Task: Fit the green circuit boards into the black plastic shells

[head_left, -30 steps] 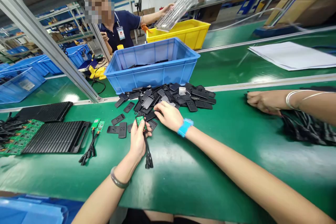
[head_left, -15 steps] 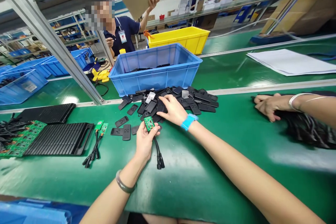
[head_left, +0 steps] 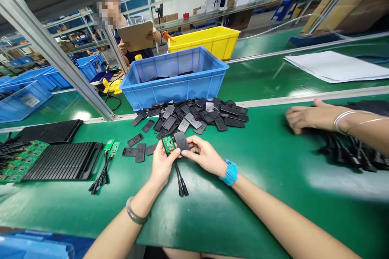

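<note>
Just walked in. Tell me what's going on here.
A person's left grip holds a green circuit board with black leads hanging from it; the right grip holds a dark plate close beside it. Similar plates lie piled before a blue bin. At right, another person's hand is at black cables.

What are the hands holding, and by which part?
The left hand holds the green circuit board by its cabled end; the right hand, a black cover by its lower right side.

Bright light, glossy glare

The tabletop (head_left: 212, 214) is brightly lit, with pale glare reflected nearer than the left hand (head_left: 162, 164). Far right of both hands, cables (head_left: 349, 153) are blurred; outer edges are stretched.
</note>
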`<state>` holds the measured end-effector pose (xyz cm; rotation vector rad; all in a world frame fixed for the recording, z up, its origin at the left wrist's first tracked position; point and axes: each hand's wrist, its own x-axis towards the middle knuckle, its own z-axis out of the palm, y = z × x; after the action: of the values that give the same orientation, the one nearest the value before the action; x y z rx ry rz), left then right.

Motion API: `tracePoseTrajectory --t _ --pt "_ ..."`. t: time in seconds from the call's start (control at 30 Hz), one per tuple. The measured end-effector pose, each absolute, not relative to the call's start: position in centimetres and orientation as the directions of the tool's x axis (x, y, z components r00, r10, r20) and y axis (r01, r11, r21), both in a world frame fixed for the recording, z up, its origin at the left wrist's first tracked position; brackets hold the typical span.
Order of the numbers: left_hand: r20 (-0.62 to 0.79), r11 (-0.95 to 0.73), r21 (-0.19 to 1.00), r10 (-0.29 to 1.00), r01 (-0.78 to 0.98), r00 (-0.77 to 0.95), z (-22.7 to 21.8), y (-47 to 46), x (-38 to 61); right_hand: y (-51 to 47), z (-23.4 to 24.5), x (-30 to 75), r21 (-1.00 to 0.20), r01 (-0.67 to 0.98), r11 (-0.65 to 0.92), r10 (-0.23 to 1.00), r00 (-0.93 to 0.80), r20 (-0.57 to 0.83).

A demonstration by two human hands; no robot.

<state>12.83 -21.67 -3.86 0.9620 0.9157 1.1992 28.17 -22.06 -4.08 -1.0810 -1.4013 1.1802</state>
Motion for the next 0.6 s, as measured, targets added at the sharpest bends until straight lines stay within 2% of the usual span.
tracePoseTrajectory --t 0.17,0.43,0.6 --pt "-0.124 0.188 0.918 0.973 -0.35 0.197 -3.8 -21.7 12.8 -21.7 -2.9 29.7 -0.99 -0.061 0.128 0.991 0.033 0.126" --pt "-0.189 0.259 0.947 0.927 -0.188 0.323 -4.0 -21.9 12.7 -22.1 -1.0 30.9 -0.989 -0.109 0.103 0.985 -0.127 0.117" --pt "-0.154 0.262 0.945 0.883 -0.195 0.445 -3.9 -22.0 12.8 -21.7 -1.3 31.1 -0.978 0.066 0.199 0.973 -0.131 0.189"
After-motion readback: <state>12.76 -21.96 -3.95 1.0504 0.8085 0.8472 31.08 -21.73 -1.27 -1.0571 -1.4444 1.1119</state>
